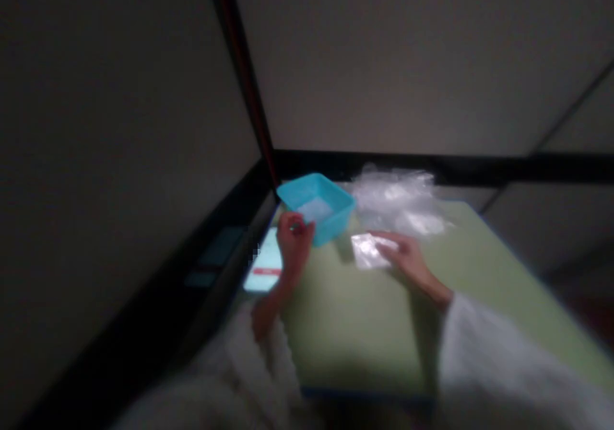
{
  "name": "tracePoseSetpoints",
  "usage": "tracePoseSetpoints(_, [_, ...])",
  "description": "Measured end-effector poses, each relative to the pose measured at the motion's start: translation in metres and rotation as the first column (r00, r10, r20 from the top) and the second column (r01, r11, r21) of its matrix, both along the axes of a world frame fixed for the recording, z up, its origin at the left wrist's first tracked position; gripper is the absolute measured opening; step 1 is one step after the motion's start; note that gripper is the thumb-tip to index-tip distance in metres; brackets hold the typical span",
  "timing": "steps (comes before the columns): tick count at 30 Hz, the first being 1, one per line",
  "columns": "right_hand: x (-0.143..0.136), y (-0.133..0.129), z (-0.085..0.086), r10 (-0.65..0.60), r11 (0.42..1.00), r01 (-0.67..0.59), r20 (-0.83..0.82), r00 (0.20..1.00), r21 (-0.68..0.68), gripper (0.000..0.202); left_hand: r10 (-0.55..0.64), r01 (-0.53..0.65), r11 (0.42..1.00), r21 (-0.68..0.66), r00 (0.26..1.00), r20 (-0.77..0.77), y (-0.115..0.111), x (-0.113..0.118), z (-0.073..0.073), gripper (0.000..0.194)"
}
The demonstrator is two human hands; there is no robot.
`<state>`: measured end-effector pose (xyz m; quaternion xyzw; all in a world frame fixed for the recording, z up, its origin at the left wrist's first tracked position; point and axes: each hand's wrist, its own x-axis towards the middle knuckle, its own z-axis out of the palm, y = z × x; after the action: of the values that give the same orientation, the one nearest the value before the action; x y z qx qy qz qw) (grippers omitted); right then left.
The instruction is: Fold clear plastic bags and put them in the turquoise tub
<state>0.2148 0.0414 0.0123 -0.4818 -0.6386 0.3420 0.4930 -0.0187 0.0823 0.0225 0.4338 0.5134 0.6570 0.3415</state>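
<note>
- Head view: the right hand's grip (407, 256) is pinched on the 3 o'clock side of a small shiny plastic bag (365, 252), over the green counter (355, 327)
- Left hand (295, 243): fingers curled at the 7 o'clock side of the turquoise plastic basket (334, 226); cannot tell whether its grip is closed on anything
- Heaped plastic bags (396, 193) lie at 1 o'clock from the pinched bag
- Thin film probably slips and creases, so a light, steady edge pinch should serve best
</note>
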Motion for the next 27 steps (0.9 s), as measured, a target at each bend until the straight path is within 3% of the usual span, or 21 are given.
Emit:
tracePoseSetpoints(2, [-0.004, 0.009, 0.016, 0.016, 0.999, -0.02, 0.075, 0.997, 0.048, 0.03, 0.022, -0.02, 0.999, -0.037, 0.999, 0.039, 0.016, -0.011, 0.0, 0.035])
tracePoseSetpoints(6, [-0.017, 0.029, 0.042, 0.064, 0.992, -0.077, 0.138, 0.988, 0.097, 0.03, -0.048, 0.06, 0.989, -0.133, 0.995, 0.09, 0.032, -0.023, -0.008, 0.04])
tracePoseSetpoints(12, [-0.035, 0.053, 0.053, 0.152, 0.98, -0.169, 0.157, 0.976, 0.104, 0.031, -0.139, 0.176, 0.958, -0.225, 0.976, 0.17, 0.034, -0.028, -0.013, 0.04])
tracePoseSetpoints(19, [-0.035, 0.062, 0.055, 0.14, 0.983, -0.156, 0.155, 0.978, 0.093, 0.031, -0.131, 0.186, 0.96, -0.21, 0.959, 0.252, 0.025, -0.026, -0.012, 0.034])
tracePoseSetpoints(27, [-0.016, 0.058, 0.079, 0.061, 0.983, -0.094, 0.204, 0.977, 0.156, 0.03, -0.213, 0.263, 0.941, -0.211, 0.949, 0.233, -0.007, -0.015, -0.008, 0.027])
